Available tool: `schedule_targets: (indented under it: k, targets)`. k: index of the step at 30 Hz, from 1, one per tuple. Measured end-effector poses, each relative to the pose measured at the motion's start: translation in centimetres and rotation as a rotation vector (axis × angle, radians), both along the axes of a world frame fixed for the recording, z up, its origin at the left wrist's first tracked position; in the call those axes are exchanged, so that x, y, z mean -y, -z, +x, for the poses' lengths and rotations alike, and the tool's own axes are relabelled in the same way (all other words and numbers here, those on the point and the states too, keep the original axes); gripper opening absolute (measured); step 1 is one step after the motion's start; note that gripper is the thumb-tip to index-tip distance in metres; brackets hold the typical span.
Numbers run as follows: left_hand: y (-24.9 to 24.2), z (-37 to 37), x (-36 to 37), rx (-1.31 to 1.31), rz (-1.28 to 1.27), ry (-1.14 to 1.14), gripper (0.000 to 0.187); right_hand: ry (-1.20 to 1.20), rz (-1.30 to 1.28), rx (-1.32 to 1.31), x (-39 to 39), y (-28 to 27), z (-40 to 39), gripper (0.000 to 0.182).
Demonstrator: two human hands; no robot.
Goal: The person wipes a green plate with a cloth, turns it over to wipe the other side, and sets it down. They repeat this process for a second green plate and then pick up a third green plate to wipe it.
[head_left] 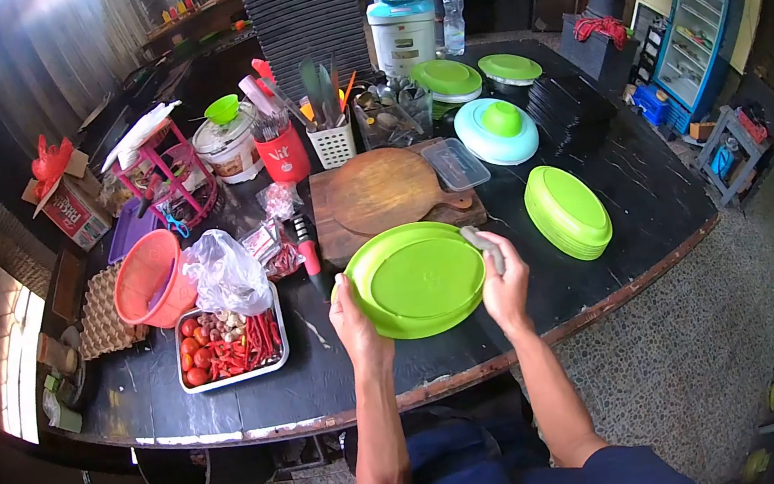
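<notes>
A green oval plate (420,280), underside up, is held over the front of the black table. My left hand (358,326) grips its left rim. At the right rim my right hand (505,282) holds the plate together with a greyish cloth (483,245). Behind the plate lies a round wooden board (383,187) with a handle, on a thicker rectangular board (327,213). A stack of green oval plates (568,211) rests to the right.
At the left, a metal tray (284,344) holds tomatoes and chillies beside an orange basket (153,279) and a plastic bag (226,274). Farther back stand a utensil holder (334,146), a water dispenser (405,36) and a clear lidded box (456,164).
</notes>
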State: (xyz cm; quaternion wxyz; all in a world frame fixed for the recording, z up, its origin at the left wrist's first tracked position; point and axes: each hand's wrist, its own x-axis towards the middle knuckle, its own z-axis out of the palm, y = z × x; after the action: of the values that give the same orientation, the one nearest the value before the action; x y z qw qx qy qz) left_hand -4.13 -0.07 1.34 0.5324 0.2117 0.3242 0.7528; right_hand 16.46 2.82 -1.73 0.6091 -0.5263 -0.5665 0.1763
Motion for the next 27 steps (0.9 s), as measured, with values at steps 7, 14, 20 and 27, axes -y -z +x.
schedule_targets:
  k: [7, 14, 20, 27]
  targets:
    - [0.0, 2.1, 0.3, -0.074, -0.005, 0.067, 0.034, -0.157, 0.246, 0.303, 1.5, -5.3, -5.9, 0.034]
    - [1.8, 0.9, -0.1, 0.043, 0.03, -0.027, 0.031, -0.394, 0.326, 0.409, 4.8, -4.9, -9.3, 0.041]
    - [2.7, -1.7, -0.3, 0.121, -0.018, 0.028, 0.042, -0.574, 0.343, 0.55, 6.2, -2.7, -7.8, 0.044]
    - [3.3, -3.7, -0.8, 0.216, 0.026, -0.013, 0.051, -0.347, 0.512, 0.67, 4.6, 0.4, -2.3, 0.04]
